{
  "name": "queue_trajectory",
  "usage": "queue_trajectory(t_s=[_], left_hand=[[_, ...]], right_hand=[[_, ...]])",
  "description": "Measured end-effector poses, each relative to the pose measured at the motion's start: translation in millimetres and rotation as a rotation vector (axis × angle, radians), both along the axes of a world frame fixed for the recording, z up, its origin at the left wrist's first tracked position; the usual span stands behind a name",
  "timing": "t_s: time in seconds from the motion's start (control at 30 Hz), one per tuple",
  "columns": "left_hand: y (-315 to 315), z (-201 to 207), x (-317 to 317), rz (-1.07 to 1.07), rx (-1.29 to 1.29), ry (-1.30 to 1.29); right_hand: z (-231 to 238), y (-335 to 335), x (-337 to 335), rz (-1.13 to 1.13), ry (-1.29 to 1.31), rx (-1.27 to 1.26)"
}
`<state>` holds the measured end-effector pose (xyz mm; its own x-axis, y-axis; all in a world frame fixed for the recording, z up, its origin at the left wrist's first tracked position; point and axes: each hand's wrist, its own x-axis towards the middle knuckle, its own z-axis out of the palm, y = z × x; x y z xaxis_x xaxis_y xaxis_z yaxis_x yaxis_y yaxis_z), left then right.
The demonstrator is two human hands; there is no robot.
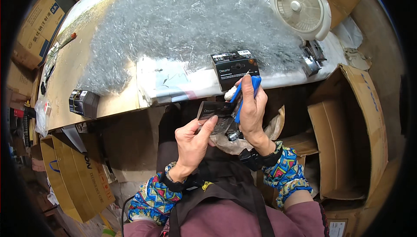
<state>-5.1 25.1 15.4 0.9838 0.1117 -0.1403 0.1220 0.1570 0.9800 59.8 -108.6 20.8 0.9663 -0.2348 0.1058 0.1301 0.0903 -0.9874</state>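
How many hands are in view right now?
2. The left hand is just left of centre, pinching a dark card; the right hand is right of centre, higher, gripping a blue object.

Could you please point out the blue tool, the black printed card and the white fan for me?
Blue tool (256,81): head view, on its upper blue end.
Black printed card (212,109): head view, on its dark face.
White fan (296,6): head view, on the hub of its round grille.

Two hands (192,143), one blue tool (256,82) — two patterned sleeves (154,197), one fan (296,6), one tinsel heap (191,24)
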Motion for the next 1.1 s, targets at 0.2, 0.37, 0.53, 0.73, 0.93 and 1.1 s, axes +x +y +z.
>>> queue_trajectory(t_s=[0.2,0.37,0.53,0.73,0.93,1.1], left_hand=[[-4.5,0.7,-6.7,-0.096,0.076,0.001],[-11.4,-7.6,1.4,-0.020,0.332,-0.199],[-16.5,-4.3,1.6,-0.203,0.651,-0.455],[42.7,8.8,77.8,-0.117,0.678,-0.237],[52.8,-27.2,121.6,-0.063,0.930,-0.275],[36.1,-21.5,128.9,0.065,0.540,-0.070]], right_hand=[[-5.4,-4.2,-5.8,-0.033,0.023,-0.024],[-4.7,8.6,-7.7,-0.133,-0.097,-0.049],[-0.4,5.3,-18.0,-0.011,-0.012,0.091],[6.0,-28.4,-7.1,0.055,-0.037,-0.097],[27.4,-55.4,17.1,0.153,-0.241,-0.639],[33.1,-61.1,24.8,0.121,-0.391,-0.872]])
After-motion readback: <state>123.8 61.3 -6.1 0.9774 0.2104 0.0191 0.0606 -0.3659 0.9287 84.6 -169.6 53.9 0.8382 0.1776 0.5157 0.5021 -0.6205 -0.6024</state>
